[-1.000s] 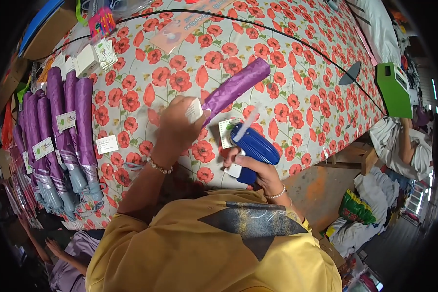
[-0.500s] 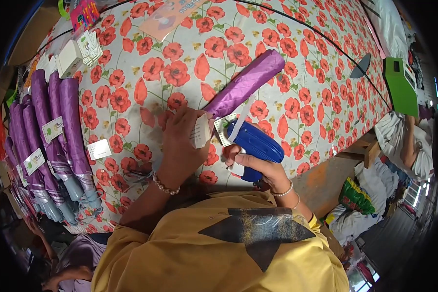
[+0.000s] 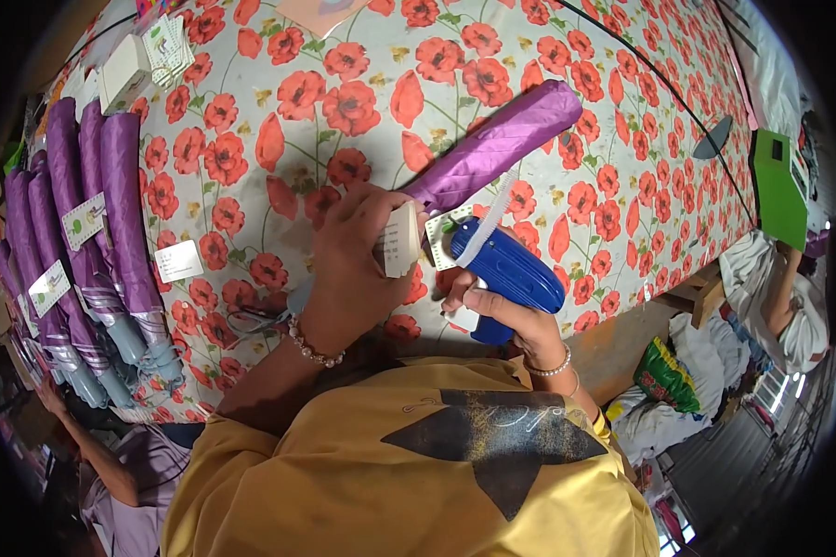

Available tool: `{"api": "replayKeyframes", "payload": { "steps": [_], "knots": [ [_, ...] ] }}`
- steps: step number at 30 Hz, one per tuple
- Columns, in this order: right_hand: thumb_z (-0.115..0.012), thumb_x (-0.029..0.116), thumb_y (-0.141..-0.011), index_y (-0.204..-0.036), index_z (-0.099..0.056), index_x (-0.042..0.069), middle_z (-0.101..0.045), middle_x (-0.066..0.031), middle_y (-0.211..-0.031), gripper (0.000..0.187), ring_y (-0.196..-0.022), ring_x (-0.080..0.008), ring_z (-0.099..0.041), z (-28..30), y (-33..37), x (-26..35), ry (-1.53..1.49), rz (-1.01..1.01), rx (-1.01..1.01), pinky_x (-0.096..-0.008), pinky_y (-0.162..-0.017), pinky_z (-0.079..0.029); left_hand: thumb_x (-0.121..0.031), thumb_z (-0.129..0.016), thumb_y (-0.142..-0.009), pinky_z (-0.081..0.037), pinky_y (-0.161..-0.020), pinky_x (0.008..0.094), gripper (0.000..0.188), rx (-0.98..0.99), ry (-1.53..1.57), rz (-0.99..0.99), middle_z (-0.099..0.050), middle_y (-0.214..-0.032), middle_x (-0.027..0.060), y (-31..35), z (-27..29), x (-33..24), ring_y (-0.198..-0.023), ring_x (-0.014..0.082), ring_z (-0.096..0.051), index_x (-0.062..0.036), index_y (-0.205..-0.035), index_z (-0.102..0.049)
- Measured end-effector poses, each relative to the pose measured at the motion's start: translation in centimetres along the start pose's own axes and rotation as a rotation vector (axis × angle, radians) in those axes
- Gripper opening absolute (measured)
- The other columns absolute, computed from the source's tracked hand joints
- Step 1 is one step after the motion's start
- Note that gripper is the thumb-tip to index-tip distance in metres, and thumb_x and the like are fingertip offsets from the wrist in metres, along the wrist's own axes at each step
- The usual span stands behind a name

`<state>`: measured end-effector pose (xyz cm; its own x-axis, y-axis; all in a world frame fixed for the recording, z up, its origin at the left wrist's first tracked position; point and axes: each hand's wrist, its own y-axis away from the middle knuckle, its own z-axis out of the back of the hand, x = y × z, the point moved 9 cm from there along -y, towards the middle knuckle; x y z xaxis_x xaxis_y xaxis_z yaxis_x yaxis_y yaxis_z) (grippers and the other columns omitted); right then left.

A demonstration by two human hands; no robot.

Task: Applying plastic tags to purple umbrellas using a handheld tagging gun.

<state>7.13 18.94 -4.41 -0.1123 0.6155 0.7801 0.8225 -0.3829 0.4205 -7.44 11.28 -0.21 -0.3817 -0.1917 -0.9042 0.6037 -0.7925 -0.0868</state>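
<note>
A folded purple umbrella point(image 3: 502, 144) lies slantwise on the flowered tablecloth, its lower end running behind my fingers. My left hand point(image 3: 351, 249) is closed around a thick stack of small white cards point(image 3: 399, 243) beside that end; whether it also pinches the umbrella is hidden. My right hand point(image 3: 522, 320) grips a blue tagging gun point(image 3: 511, 274) by its handle, with a finger near the white trigger. From the gun's top rises a clear strip of plastic fasteners point(image 3: 488, 218). A white tag point(image 3: 442, 237) with a dotted border sits at the gun's nose, next to the umbrella.
Several folded purple umbrellas point(image 3: 121, 204) with tags lie along the left edge. A loose white card point(image 3: 178, 262) is beside them. Behind stand a white box point(image 3: 124, 72) and more tags point(image 3: 167, 48). A black cord point(image 3: 655, 74) crosses the far side; a green device point(image 3: 778, 190) stands right.
The whole view has shifted a little. Against the tablecloth, both hands sit slightly nearer to me. Each keeps its hold, and the gun's nose stays at the tag.
</note>
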Motion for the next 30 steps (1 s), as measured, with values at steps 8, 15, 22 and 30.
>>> {"api": "replayKeyframes", "payload": {
  "steps": [8,15,22,30],
  "knots": [
    [-0.062,-0.012,-0.070,-0.130,-0.041,-0.002,-0.061,-0.0108,-0.084,0.064,-0.072,-0.0181,-0.061,-0.3,0.0,0.2,0.099,-0.024,-0.021,-0.0298,-0.070,-0.051,0.002,-0.067,-0.068,-0.045,-0.068,0.0304,0.028,-0.044,-0.049,-0.059,-0.060,-0.082,0.0063,0.2,0.0,-0.5,-0.072,0.0218,-0.054,-0.0029,-0.094,-0.060],
    [-0.055,-0.009,-0.070,-0.128,-0.042,-0.003,-0.060,-0.0097,-0.077,0.060,-0.071,-0.0175,-0.060,-0.2,-0.3,0.0,0.056,-0.044,0.006,-0.0288,-0.070,-0.050,-0.004,-0.071,-0.058,-0.045,-0.075,0.0339,0.044,-0.022,-0.130,-0.136,-0.060,-0.094,0.0080,0.9,-0.6,-1.5,-0.083,0.0251,-0.055,-0.0036,-0.101,-0.059],
    [-0.054,-0.003,-0.069,-0.126,-0.043,-0.002,-0.059,-0.0080,-0.069,0.057,-0.065,-0.0166,-0.059,-0.2,-0.6,-0.2,0.226,-0.187,-0.033,-0.0262,-0.068,-0.049,-0.008,-0.072,-0.054,-0.044,-0.078,0.0358,0.052,0.028,-0.185,-0.133,-0.057,-0.103,0.0102,1.6,-1.3,-1.3,-0.089,0.0260,-0.053,-0.0047,-0.104,-0.060],
    [-0.054,0.002,-0.069,-0.123,-0.044,-0.004,-0.062,-0.0109,-0.072,0.055,-0.063,-0.0177,-0.059,0.9,0.3,-1.4,0.060,-0.134,0.085,-0.0303,-0.073,-0.051,-0.013,-0.075,-0.055,-0.045,-0.076,0.0356,0.053,-0.016,-0.274,-0.280,-0.058,-0.100,0.0100,1.7,-1.7,-2.5,-0.085,0.0256,-0.054,-0.0041,-0.105,-0.059]
  ]
}}
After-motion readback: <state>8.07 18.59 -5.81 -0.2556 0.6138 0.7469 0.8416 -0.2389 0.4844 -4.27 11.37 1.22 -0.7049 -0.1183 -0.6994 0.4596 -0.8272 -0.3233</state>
